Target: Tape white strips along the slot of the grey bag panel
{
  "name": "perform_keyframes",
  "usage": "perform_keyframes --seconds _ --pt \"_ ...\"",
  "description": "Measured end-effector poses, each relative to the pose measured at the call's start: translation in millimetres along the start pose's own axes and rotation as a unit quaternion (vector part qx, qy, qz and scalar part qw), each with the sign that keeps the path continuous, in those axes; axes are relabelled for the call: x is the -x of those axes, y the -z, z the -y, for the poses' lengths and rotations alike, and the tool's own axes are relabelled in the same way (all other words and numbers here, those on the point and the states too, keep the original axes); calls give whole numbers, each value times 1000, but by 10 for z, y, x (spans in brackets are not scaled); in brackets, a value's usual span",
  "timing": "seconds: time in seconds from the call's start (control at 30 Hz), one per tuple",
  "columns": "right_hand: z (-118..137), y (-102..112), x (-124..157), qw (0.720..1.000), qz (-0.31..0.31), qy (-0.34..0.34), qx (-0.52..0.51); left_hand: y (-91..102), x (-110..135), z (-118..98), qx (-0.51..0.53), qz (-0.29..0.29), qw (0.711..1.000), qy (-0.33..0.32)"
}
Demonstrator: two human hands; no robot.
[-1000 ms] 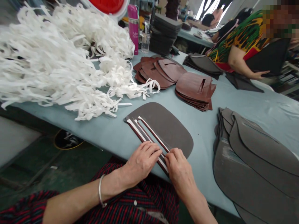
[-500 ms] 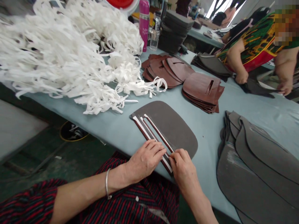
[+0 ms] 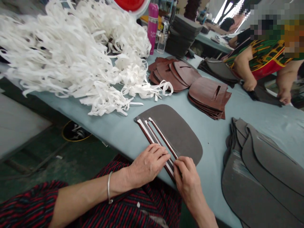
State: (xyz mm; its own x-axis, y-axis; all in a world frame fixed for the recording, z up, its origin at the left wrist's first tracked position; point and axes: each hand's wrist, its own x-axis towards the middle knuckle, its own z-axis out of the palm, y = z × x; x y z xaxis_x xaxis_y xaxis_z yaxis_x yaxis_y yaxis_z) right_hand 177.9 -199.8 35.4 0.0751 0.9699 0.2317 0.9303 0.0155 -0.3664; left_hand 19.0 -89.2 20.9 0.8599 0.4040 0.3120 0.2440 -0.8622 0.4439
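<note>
A dark grey rounded panel point(image 3: 177, 131) lies flat on the table in front of me. Along its near side runs a long narrow slot, bordered by white tape strips point(image 3: 159, 130) and brown leather edging. My left hand point(image 3: 146, 164) is closed, its bent fingers together, pressing down on the band between the slot and the near edge. Close beside it, my right hand point(image 3: 188, 177) pinches the edging at the slot's right end. The fingertips of that hand partly hide the spot they grip.
White ribbon scraps point(image 3: 78, 57) are heaped at the left. Brown leather pieces point(image 3: 206, 91) are stacked beyond the panel, and more grey panels point(image 3: 258, 177) lie at the right. A pink flask point(image 3: 152, 30) stands behind. Across the table, another person's hands point(image 3: 249, 83) handle dark material.
My right hand has shifted slightly down and right along the edging at the slot's end. My left hand stays pressed on the panel. The whole view has shifted a little.
</note>
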Motion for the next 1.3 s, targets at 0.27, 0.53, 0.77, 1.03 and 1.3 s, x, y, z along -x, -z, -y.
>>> perform_keyframes --seconds 0.27,0.53,0.77,1.03,1.3 --pt "21 -19 152 991 -62 -35 -110 17 -1 31 3 0 999 -33" --pt "97 -104 243 998 -44 25 -25 -5 -2 18 -26 24 996 -81" --pt "3 -158 282 998 -62 -7 25 14 3 30 -53 25 995 -84" --pt "-65 -186 295 997 -74 19 31 445 -5 797 -109 1 993 43" --pt "-298 -269 349 989 -122 76 26 568 60 1007 -78 -70 990 90"
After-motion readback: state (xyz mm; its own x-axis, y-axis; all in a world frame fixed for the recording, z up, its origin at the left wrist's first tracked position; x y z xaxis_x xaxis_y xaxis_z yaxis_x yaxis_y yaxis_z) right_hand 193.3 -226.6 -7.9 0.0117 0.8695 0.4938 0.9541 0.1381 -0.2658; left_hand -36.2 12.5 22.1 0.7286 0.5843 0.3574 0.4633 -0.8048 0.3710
